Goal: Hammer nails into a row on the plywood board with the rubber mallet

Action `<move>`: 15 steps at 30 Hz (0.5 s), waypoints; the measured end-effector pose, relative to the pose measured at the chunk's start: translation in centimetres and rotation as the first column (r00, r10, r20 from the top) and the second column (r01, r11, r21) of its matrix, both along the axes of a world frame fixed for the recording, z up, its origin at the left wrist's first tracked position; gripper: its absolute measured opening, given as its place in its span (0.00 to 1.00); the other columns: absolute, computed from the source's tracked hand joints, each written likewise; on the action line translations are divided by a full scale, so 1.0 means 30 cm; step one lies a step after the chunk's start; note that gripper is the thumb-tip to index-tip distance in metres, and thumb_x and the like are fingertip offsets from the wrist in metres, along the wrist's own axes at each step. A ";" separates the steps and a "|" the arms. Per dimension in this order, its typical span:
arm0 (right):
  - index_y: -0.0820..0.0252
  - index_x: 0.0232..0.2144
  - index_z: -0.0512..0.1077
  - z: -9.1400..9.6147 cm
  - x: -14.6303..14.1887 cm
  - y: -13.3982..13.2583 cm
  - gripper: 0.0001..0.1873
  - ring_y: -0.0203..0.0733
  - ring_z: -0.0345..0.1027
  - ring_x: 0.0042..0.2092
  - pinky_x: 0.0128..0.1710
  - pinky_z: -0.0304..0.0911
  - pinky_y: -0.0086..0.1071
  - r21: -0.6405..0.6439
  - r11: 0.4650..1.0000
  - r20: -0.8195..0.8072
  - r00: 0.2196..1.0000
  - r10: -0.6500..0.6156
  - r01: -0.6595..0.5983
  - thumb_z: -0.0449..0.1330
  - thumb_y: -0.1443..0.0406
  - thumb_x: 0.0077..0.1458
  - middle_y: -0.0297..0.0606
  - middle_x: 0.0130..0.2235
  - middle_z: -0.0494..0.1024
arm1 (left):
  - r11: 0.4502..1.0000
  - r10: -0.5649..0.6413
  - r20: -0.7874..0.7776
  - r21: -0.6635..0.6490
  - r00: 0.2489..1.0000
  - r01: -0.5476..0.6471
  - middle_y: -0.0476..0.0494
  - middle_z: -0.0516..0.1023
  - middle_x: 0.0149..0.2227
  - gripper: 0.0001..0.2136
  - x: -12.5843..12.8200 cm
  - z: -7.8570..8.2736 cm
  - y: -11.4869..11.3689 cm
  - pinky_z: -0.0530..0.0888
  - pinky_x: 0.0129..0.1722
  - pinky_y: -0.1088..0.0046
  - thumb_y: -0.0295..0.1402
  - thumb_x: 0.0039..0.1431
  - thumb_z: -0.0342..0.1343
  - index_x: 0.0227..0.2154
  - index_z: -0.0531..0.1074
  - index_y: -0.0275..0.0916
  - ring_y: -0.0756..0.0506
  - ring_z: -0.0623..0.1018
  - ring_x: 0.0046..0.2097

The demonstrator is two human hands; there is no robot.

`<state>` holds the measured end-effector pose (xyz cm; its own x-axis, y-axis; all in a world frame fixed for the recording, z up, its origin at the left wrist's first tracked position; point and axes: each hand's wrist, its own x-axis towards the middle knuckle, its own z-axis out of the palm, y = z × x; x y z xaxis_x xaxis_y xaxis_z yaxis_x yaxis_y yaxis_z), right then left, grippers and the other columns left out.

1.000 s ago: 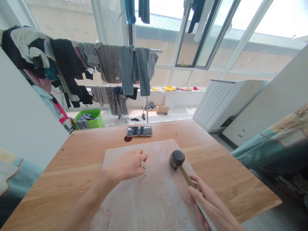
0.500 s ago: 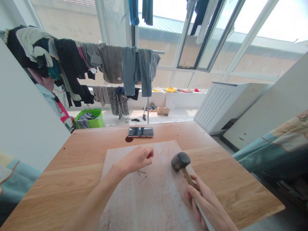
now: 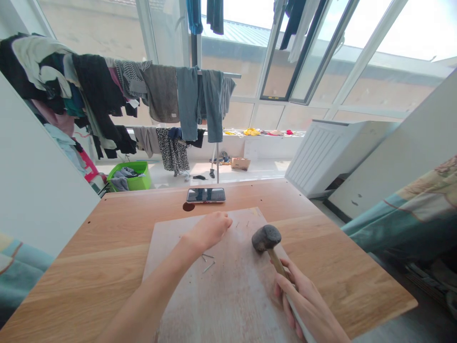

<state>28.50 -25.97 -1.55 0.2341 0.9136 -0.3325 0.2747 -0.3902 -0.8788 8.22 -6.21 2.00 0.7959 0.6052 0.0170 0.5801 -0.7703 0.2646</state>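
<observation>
My right hand is wrapped round the wooden handle of a mallet with a dark head, held over the right edge of a pale wooden board. Above the far part of that board, my left hand is closed with its fingertips pinched together. Whatever is between those fingers is too small or hidden to make out. Just right of the left fingertips, thin nails stand up from the board. Several loose nails lie below my left wrist.
The board lies on a wood-grain table. A phone rests near its far edge beside a round dark hole. Beyond are a clothes rack with hanging laundry, a green basket and a white ribbed panel.
My left hand has moved slightly right and turned, so its back now faces up and its fingertips are nearer the standing nails. The mallet stays almost where it was.
</observation>
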 end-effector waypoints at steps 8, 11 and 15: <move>0.58 0.57 0.58 -0.014 0.006 -0.004 0.26 0.30 0.64 0.13 0.08 0.57 0.20 0.013 1.000 0.006 1.000 0.016 -0.016 0.51 0.51 0.63 0.26 0.28 0.73 | 0.995 0.051 0.205 -0.093 0.978 -0.032 0.41 0.81 0.38 0.10 -0.001 -0.024 -0.002 0.69 0.37 0.70 0.21 0.60 0.51 0.37 0.76 0.38 0.42 0.79 0.40; 0.58 0.57 0.57 -0.012 0.004 -0.003 0.26 0.29 0.63 0.14 0.08 0.56 0.20 0.016 1.000 -0.005 1.000 0.012 -0.012 0.51 0.51 0.63 0.26 0.28 0.72 | 0.991 0.064 0.300 -0.134 0.952 -0.025 0.44 0.79 0.35 0.09 -0.008 -0.044 -0.005 0.69 0.36 0.71 0.21 0.59 0.51 0.35 0.75 0.38 0.44 0.77 0.37; 0.58 0.56 0.58 -0.004 0.002 -0.004 0.25 0.29 0.63 0.14 0.08 0.56 0.20 0.011 1.000 -0.004 1.000 0.009 -0.009 0.51 0.51 0.63 0.26 0.28 0.72 | 0.975 0.092 0.447 -0.223 0.890 0.011 0.48 0.78 0.33 0.05 -0.017 -0.083 -0.002 0.68 0.35 0.73 0.23 0.60 0.54 0.33 0.73 0.38 0.47 0.75 0.34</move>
<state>28.57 -26.09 -1.67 0.2241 0.9195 -0.3230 0.2743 -0.3776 -0.8844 7.70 -6.26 -0.49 0.7069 0.6669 0.2359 0.3871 -0.6438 0.6601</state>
